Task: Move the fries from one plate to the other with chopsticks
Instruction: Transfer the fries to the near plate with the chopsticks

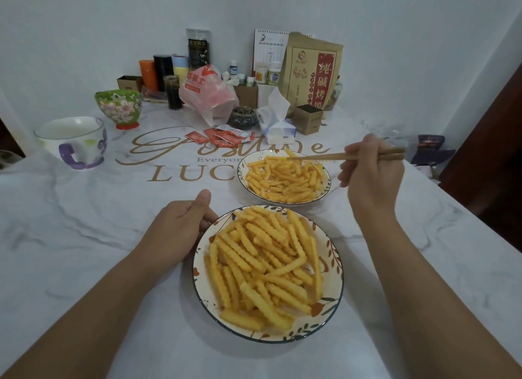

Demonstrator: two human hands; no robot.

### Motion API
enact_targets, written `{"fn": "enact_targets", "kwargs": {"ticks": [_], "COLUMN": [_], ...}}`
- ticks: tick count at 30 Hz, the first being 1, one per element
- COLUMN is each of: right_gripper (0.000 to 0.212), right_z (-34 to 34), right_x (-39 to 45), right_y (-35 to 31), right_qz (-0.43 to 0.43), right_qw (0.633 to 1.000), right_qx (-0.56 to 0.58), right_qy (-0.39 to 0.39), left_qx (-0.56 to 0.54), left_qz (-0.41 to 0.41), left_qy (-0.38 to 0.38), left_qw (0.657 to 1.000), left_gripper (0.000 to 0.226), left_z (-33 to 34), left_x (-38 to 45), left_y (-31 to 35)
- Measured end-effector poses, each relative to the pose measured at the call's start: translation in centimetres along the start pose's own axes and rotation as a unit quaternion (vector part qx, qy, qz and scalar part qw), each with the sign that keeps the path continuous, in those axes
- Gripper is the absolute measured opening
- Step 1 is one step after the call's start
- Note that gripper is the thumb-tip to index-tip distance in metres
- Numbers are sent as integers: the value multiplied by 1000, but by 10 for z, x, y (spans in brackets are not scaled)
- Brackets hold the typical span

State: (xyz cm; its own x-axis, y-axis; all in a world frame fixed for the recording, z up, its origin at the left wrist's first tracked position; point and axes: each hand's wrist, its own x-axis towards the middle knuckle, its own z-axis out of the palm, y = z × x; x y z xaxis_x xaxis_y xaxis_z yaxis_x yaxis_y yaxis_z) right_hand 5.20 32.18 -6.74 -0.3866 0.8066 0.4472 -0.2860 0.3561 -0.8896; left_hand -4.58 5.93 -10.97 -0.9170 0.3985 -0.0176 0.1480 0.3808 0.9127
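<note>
Wooden chopsticks [324, 156] in right hand [370, 175]

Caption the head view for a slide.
Right hand holds chopsticks over far plate; left hand steadies near plate.
</note>
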Motion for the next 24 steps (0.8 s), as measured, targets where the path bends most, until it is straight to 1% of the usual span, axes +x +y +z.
{"fn": "enact_targets", "kwargs": {"ticks": [3, 6, 8, 10, 14, 16, 18, 20, 24], "right_gripper": [47, 59, 62, 62, 57, 58, 60, 60, 53], "right_z": [-22, -53, -70, -84, -98, -99, -97, -91, -66], "right_x": [5, 1, -8, -17, -23, -23, -23, -21, 1], "right_y": [-21, -40, -52, -61, -77, -80, -80, -77, -57], "right_qz": [58, 82, 88, 81, 51, 53, 57, 67, 94], "right_qw": [994, 989, 991, 995, 998, 996, 995, 996, 991], "right_qx": [81, 110, 92, 47, -40, -51, -38, -2, 91], "right_qy": [39, 47, 44, 32, -21, -45, -68, -50, 43], "left_qx": [2, 8, 14, 15, 12, 13, 10, 2, -5], "left_qz": [-10, -14, -16, -16, -9, -7, -6, -6, -5], "left_qy": [5, 9, 12, 10, 9, 9, 9, 8, 6], "left_qw": [1000, 1000, 1000, 1000, 1000, 1000, 1000, 1000, 1000], "left_gripper": [62, 62, 62, 62, 62, 61, 61, 61, 61], "left_z": [-1, 0, 0, 0, 0, 0, 0, -1, 0], "left_x": [-1, -1, 0, 0, -1, -2, -1, 0, 1], "left_y": [1, 0, 0, 0, -1, -2, -2, -3, -3]}}
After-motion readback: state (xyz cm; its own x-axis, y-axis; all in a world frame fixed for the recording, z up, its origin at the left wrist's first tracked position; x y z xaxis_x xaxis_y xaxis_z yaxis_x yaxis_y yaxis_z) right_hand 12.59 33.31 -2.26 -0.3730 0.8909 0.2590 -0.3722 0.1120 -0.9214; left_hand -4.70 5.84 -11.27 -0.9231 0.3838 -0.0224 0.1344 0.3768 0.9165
